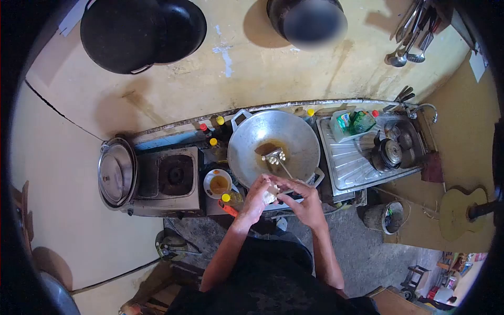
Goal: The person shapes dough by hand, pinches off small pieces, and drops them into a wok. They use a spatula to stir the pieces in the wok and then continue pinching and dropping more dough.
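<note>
My left hand point(255, 200) is curled around a lump of white dough point(271, 195) in front of the wok. My right hand point(305, 203) meets it from the other side, with thumb and fingers pinched at the dough. Just beyond both hands is a large silver wok point(247, 128) with some yellowish oil point(287, 147) in its bottom. A metal skimmer point(274, 154) rests in the oil, its handle leaning toward me. Several small white dough pieces point(281, 156) lie on and around the skimmer's head.
Left of the wok are a bowl of orange-yellow liquid point(220, 184), capped bottles point(218, 152) and a stove point(170, 176). On the right, a steel sink point(352, 163) holds a plastic tub point(346, 134) and a dark pot point(388, 155). A bucket point(383, 218) stands below.
</note>
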Demonstrator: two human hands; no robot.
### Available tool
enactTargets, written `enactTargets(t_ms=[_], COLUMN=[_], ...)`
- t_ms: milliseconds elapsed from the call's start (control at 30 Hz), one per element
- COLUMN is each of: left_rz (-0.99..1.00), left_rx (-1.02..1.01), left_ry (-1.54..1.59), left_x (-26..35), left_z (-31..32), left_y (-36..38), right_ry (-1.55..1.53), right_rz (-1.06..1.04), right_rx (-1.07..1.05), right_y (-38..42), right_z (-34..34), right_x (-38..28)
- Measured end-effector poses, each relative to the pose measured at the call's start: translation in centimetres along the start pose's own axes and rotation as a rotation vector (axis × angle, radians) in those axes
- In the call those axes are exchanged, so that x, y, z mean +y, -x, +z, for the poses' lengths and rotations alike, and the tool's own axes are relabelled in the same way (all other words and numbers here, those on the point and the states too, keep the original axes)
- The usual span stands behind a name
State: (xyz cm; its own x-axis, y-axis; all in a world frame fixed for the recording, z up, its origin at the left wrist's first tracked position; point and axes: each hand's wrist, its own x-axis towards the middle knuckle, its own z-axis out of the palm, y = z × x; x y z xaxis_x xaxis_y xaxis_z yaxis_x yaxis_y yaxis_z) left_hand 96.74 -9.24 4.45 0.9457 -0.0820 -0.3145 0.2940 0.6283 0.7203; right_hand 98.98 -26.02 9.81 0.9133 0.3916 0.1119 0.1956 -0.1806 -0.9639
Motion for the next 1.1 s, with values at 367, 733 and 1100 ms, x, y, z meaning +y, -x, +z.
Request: enactTargets(t_ms=[367,733,1100], left_rz=[0.12,0.245,0.029], left_rx=[0.007,0.21,0.139], left_ry=[-0.463,-0.413,0.699], left_x=[-0.4,-2.3,0.2], left_z=[-1.8,-2.7,-1.8], left_y=[-0.2,-1.6,-1.6], right_ry=[0.072,-0.849,-0.314], right_rz=[0.018,0.315,0.147], right_rx=[-0.028,0.026,-0.055], right_y=[-0.6,0.9,1.6], right_z=[1.0,0.1,1.9], right_x=[-0.2,2.2,0.7])
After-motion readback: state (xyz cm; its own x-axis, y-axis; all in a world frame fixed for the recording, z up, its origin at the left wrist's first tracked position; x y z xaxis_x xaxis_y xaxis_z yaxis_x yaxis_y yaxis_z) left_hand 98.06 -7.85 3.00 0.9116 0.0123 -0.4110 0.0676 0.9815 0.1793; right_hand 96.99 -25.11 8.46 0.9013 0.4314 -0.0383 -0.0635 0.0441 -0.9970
